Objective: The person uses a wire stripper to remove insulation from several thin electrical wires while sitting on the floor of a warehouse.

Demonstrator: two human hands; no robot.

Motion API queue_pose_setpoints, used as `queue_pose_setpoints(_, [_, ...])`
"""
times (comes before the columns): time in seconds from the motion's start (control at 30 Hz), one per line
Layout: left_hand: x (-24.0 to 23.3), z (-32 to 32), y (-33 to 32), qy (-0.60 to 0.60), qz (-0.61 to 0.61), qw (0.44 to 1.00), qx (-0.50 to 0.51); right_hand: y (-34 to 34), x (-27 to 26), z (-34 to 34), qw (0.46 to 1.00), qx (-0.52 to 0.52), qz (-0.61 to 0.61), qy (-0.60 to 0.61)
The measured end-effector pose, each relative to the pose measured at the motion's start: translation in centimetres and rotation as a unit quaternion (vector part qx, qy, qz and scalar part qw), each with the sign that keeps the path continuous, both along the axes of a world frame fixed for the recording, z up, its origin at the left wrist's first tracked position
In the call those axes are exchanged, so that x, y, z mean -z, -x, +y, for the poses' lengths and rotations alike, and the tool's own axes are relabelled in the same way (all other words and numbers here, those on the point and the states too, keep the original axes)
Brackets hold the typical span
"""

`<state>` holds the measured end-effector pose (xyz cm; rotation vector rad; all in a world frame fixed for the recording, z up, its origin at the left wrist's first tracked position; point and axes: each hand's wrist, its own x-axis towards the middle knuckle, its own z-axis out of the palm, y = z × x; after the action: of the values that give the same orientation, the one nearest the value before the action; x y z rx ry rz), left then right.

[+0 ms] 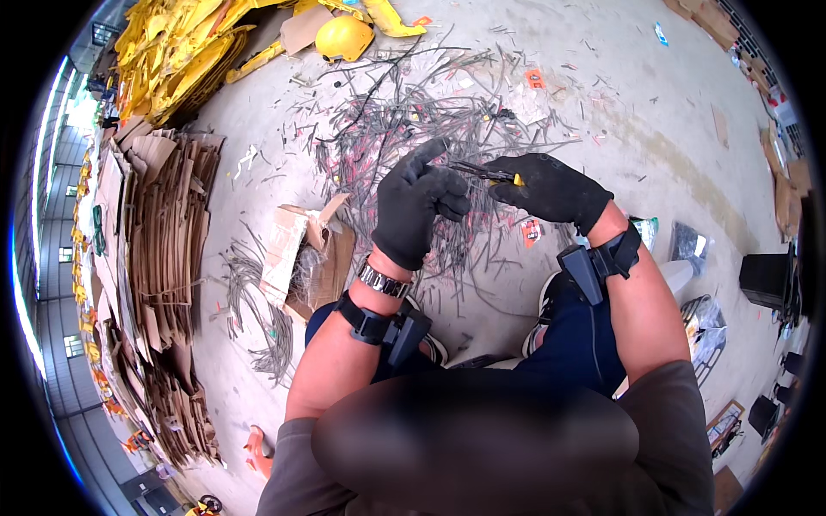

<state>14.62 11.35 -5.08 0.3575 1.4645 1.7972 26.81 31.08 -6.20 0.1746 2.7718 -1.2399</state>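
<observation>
My right hand (548, 190), in a black work glove, grips a pair of pliers (481, 171) with dark jaws and a yellow part on the handle. The jaws point left, towards my left hand (423, 200), which wears the same kind of glove. Its index finger reaches out near the plier tips while the other fingers curl in. Whether a thin piece lies between those fingers I cannot tell. Below both hands a wide heap of cut grey, black and red cable pieces (381, 129) covers the concrete floor.
An open cardboard box (332, 258) with clear plastic inside stands left of my feet. Beside it lies a bundle of grey cables (274, 342). Stacked flattened cardboard (171, 226) and yellow plastic panels (174, 58) rise at the left. A yellow shell (344, 39) sits beyond the heap.
</observation>
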Motion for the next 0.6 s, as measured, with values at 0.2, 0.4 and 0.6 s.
queue_pose_setpoints(0.2, [-0.4,0.2,-0.4,0.003,0.002,1.000,0.029,0.1,0.2,0.0,0.999,-0.022,0.033,0.017])
queue_pose_setpoints(0.4, [-0.5,0.2,-0.8,0.013,0.002,0.999,0.044,0.1,1.0,-0.2,0.996,-0.029,0.080,0.000])
queue_pose_setpoints(0.6, [-0.3,0.2,-0.8,0.005,0.000,0.999,0.048,0.0,0.4,-0.5,0.994,-0.037,0.107,-0.004])
